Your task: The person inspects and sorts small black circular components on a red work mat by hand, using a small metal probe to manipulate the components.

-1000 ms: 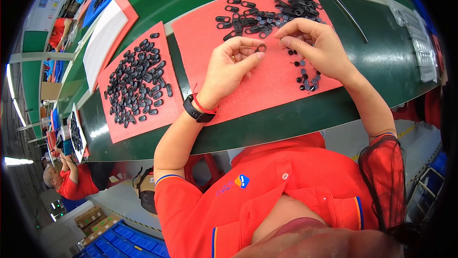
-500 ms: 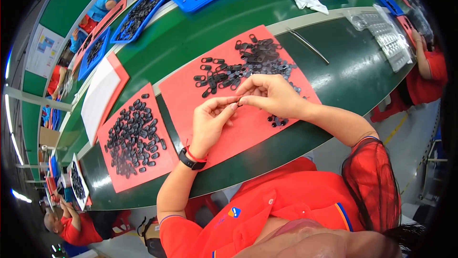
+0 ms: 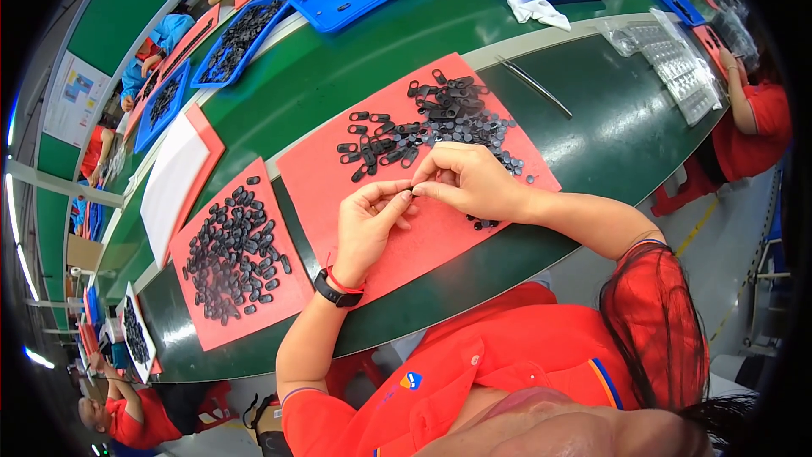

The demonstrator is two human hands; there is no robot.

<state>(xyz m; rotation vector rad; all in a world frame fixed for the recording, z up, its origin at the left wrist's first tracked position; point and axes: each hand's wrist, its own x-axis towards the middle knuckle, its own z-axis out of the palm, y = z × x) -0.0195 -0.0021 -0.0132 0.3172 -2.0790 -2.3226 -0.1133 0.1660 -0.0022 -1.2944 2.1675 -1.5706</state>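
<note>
My left hand [image 3: 370, 222] and my right hand [image 3: 475, 182] meet over a large pink mat [image 3: 385, 267]. Both are closed, their fingertips pinched together on a small black part [image 3: 412, 191] that is mostly hidden by the fingers. Just beyond them lie loose black oval pieces with a hole at one end [image 3: 359, 116], some heaped up. Many small round dark discs [image 3: 474, 129] spread beside that heap, close to my right hand. A few more shiny dark discs [image 3: 482, 224] show below my right wrist, partly covered by it.
A smaller pink mat [image 3: 203, 322] on the left carries many black oval pieces [image 3: 241, 246]. Metal tweezers [image 3: 537, 87] lie on the dark green table at right, near clear plastic trays [image 3: 677, 68]. Blue trays [image 3: 338, 13] and a white cloth [image 3: 539, 13] sit farther back. Co-workers sit around.
The whole view has shifted slightly. My hands stay together over the mat, with the right fingers bent closer around the small part. The discs below my right wrist are more covered now.
</note>
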